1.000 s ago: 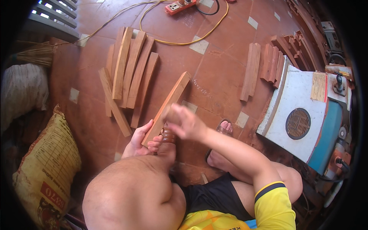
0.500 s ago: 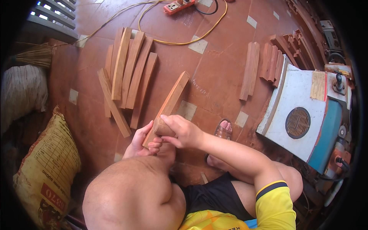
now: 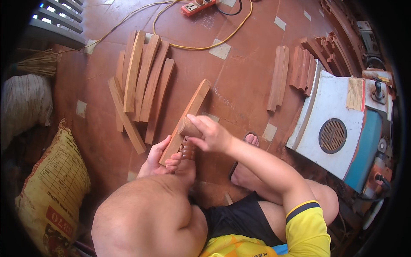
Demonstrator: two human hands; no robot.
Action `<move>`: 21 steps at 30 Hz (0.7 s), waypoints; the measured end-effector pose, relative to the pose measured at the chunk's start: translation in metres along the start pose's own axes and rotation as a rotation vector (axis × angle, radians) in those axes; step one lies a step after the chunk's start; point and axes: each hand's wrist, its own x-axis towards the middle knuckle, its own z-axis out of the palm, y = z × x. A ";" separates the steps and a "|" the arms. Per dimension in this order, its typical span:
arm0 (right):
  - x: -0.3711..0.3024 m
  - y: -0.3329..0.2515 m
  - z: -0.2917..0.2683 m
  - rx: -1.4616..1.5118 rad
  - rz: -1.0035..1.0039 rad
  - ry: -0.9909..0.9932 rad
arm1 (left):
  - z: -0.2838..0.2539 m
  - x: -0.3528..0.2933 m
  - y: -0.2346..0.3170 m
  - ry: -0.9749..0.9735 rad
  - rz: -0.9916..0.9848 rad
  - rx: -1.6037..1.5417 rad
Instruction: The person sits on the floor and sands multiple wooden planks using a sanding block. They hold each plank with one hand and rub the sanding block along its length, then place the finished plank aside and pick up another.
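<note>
My left hand (image 3: 160, 155) is closed around the near end of a wooden bar (image 3: 195, 99). The bar slants away from me, up and to the right, its far end raised clear of my fingers. In my right hand (image 3: 212, 133) is a folded piece of brown sandpaper (image 3: 187, 127), pinched between thumb and fingers. It presses on the bar's upper side, just beyond my left hand. The face of the sandpaper against the wood is hidden.
Several similar wooden bars (image 3: 147, 77) lie fanned out on the tiled floor at the left. More bars (image 3: 278, 79) lie at the right, near a white and teal machine (image 3: 327, 124). A yellow sack (image 3: 55, 184) stands at the left; an orange power strip (image 3: 198, 7) with a yellow cord lies far off.
My right hand has slid the sandpaper along the bar, away from me and slightly right. My left hand and the bar have stayed nearly in place.
</note>
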 end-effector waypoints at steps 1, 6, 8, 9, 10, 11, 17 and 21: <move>0.003 0.015 -0.003 -0.069 0.020 0.042 | -0.002 0.002 0.000 -0.008 0.001 -0.009; 0.027 0.102 -0.024 -0.294 0.522 0.342 | 0.018 0.009 -0.001 0.000 -0.039 -0.034; 0.034 0.072 -0.016 -0.177 0.550 0.212 | 0.015 0.003 0.001 -0.007 -0.019 -0.040; 0.033 0.051 -0.012 -0.122 0.566 0.142 | 0.014 0.003 0.002 -0.026 -0.012 -0.022; 0.026 0.034 -0.009 -0.108 0.487 0.055 | 0.011 0.005 0.002 -0.044 -0.010 -0.005; 0.016 0.017 -0.001 -0.101 0.217 0.103 | 0.010 0.005 0.000 -0.058 -0.007 0.014; 0.019 0.029 -0.012 -0.143 0.209 0.060 | 0.004 0.005 -0.003 0.007 0.007 0.000; 0.042 0.065 -0.036 -0.209 0.641 0.118 | 0.017 0.008 -0.004 0.048 -0.003 0.050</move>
